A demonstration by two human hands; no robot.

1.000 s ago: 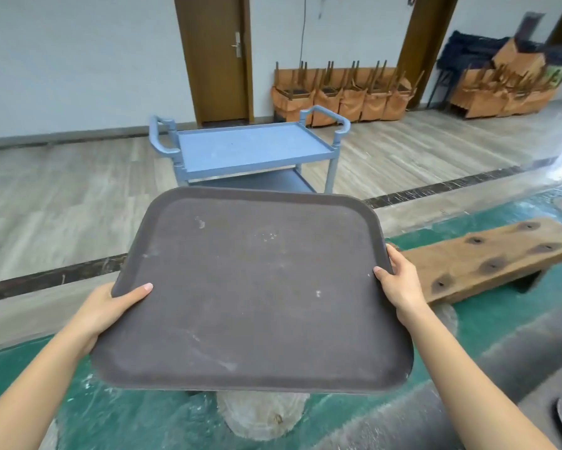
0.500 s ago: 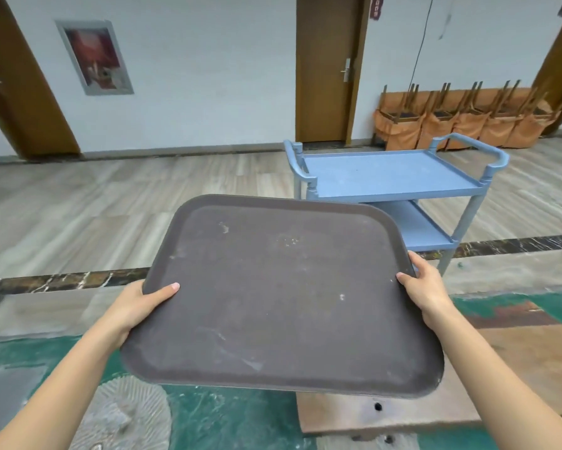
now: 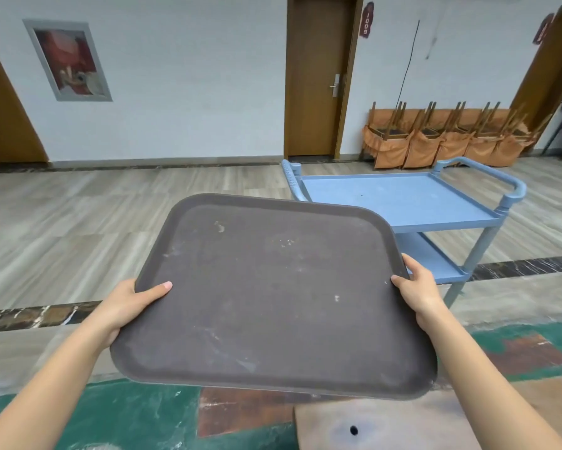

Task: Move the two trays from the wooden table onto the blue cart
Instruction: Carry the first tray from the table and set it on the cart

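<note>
A large dark brown tray (image 3: 273,297) with rounded corners is held in the air in front of me, roughly level, tilted a little. My left hand (image 3: 127,306) grips its left edge, thumb on top. My right hand (image 3: 417,287) grips its right edge. The blue cart (image 3: 400,196) stands beyond the tray to the right, with a bare top shelf, a lower shelf and handles at both ends. The tray's far right corner overlaps the cart's near left corner in view. No second tray is visible.
A wooden slab (image 3: 387,423) with a dark hole lies low at the bottom right on green flooring (image 3: 127,414). Stacked chairs with orange covers (image 3: 448,138) line the back wall beside a brown door (image 3: 318,76). Grey wood floor (image 3: 78,222) spreads to the left.
The view has swung left, so the cart has shifted from straight ahead to the right of the tray. Both hands keep the same grip on the tray.
</note>
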